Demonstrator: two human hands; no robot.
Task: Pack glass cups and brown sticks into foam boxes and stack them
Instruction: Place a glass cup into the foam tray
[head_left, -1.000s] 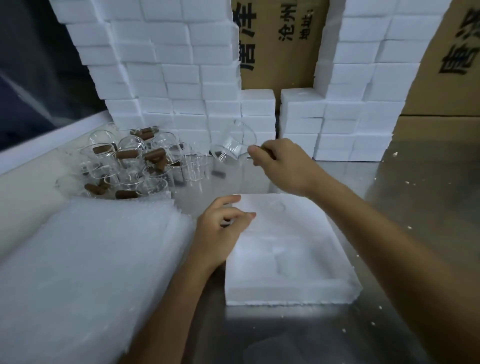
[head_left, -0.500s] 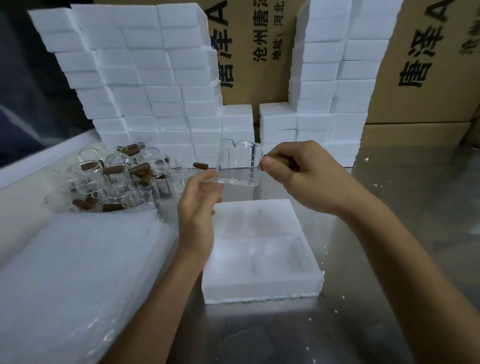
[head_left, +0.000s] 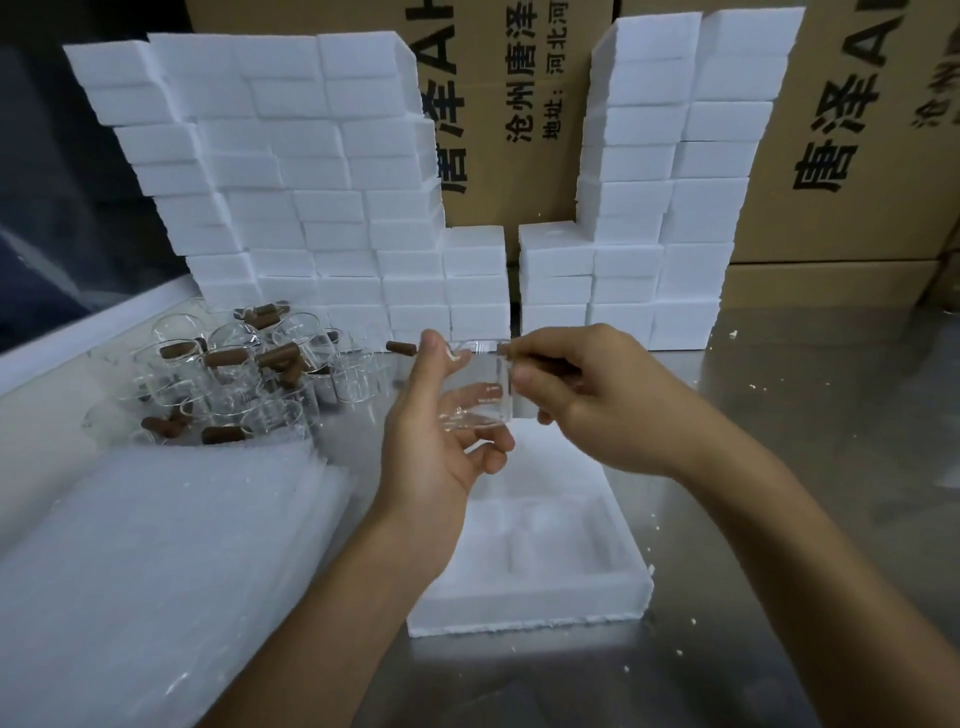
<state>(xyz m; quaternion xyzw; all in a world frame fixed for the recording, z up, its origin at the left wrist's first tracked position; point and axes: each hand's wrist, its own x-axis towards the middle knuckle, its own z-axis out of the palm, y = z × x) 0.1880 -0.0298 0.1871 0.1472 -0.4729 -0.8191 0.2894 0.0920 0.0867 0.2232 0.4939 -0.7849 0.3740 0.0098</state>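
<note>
Both hands on one glass cup, held in the air above the open foam box on the worktop. Left hand cradles it from below and the side, fingers curled round the wall. Right hand pinches at the rim side; there's something dark in that pinch, maybe a brown stick, can't tell.

Handling: cup looks thin-walled, light, rigid, slick and breakable. Best taken round the body with spread fingers, not by the rim alone. Foam is soft and crumbly, so seat the cup straight down into a recess, no twisting.

More cups with brown sticks sit clustered at far left, just in front of the stacked foam boxes.
</note>
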